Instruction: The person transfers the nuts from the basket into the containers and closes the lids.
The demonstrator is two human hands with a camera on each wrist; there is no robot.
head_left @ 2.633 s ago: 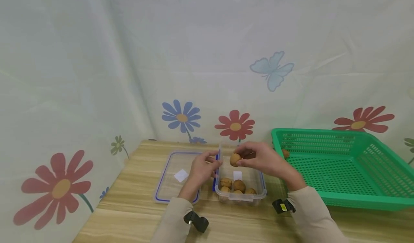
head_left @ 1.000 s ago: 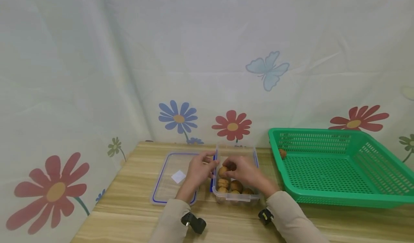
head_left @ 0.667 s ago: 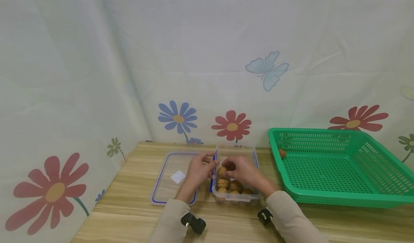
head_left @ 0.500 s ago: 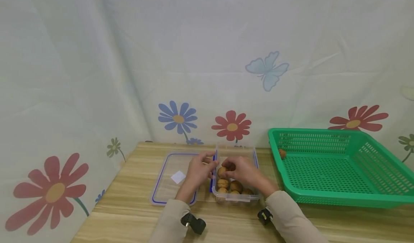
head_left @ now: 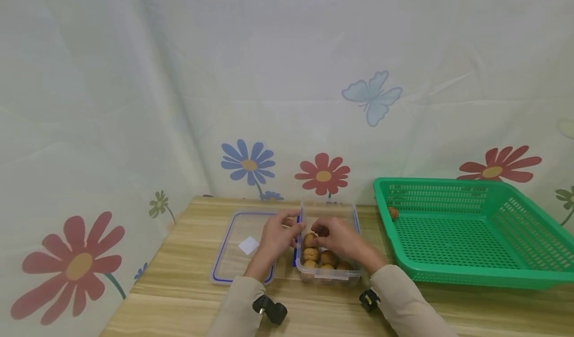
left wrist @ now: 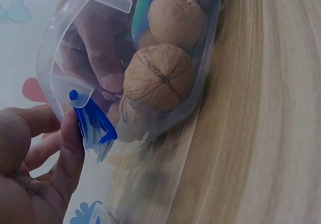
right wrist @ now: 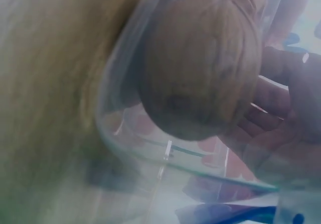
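Inside a clear plastic food container (head_left: 329,273) sit several walnuts (left wrist: 160,78). My right hand (head_left: 343,237) is down in it, thumb and fingers slightly parted beside the walnut (head_left: 309,240) farthest back along the left wall. Its thumb tip overlaps that walnut's right edge in the head view. My left hand (head_left: 279,235) is at the container's left side. In the left wrist view its fingertips touch the rim and the hanging blue-edged latch (left wrist: 95,126). Through the clear wall, the right wrist view shows a walnut (right wrist: 200,68) up close, with the left hand (right wrist: 291,123) behind.
Left of the container lies its clear lid (head_left: 226,250) with a blue seal, partly under the left forearm. A large green basket (head_left: 471,272) stands to the right, with one walnut (head_left: 393,213) at its left wall. A printed curtain (head_left: 278,78) borders the wooden table (head_left: 175,277).
My right hand has brought a walnut down from above the container to its left wall. Its fingers have just loosened slightly from that walnut. The left hand has stayed at the side.
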